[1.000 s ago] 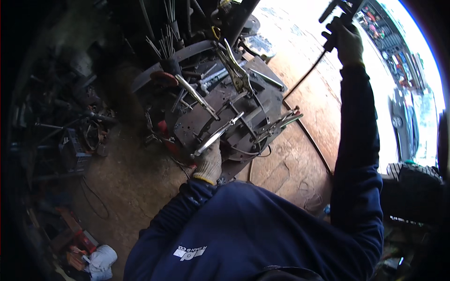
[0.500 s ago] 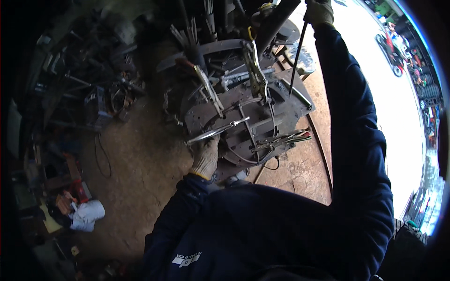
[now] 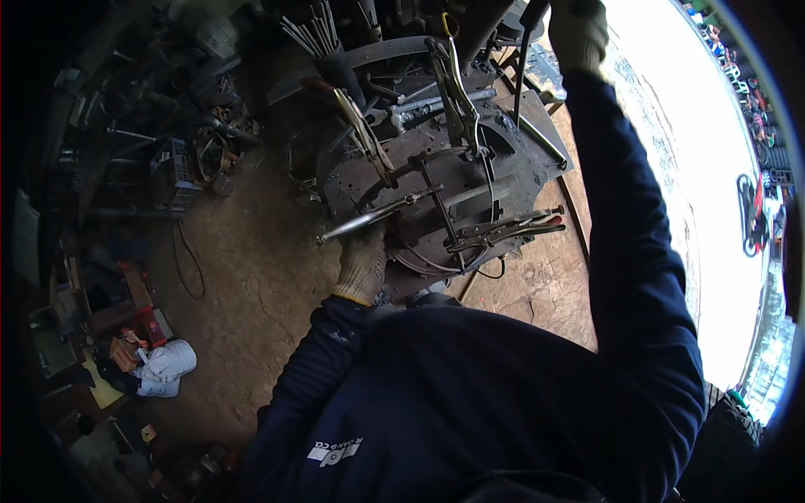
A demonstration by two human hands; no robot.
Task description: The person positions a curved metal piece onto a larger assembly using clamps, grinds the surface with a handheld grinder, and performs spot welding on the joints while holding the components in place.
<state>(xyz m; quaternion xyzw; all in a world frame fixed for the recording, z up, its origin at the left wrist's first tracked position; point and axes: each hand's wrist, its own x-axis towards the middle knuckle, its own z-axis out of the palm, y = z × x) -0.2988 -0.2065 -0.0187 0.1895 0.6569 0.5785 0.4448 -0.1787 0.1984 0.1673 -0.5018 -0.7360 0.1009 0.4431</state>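
Note:
My left hand point(image 3: 362, 267), in a pale knit glove, is at the near left edge of a dark steel work plate point(image 3: 352, 172). Its fingers are hidden beneath the handles of locking pliers point(image 3: 369, 220). At the top edge, my gloved right hand point(image 3: 579, 38) is closed at the upper part of a dark metal rod point(image 3: 521, 80), which slants down to the plate's far right side. A bent-bar frame point(image 3: 444, 220) lies on the plate. More locking pliers grip around it: one pair point(image 3: 360, 130) at left, another point(image 3: 455, 96) at the back, others point(image 3: 511, 233) at right.
Thin rods stand in a tube holder point(image 3: 335, 71) behind the plate, beside a curved steel band point(image 3: 390, 52). Dark metal scrap and a crate point(image 3: 173, 174) crowd the left. A white bundle point(image 3: 168, 367) lies lower left. A long bar point(image 3: 575, 220) is right of the plate.
The view has shifted slightly. The rod's upper part has moved left and shows thicker near the top. My left hand stays at the plate's near left edge.

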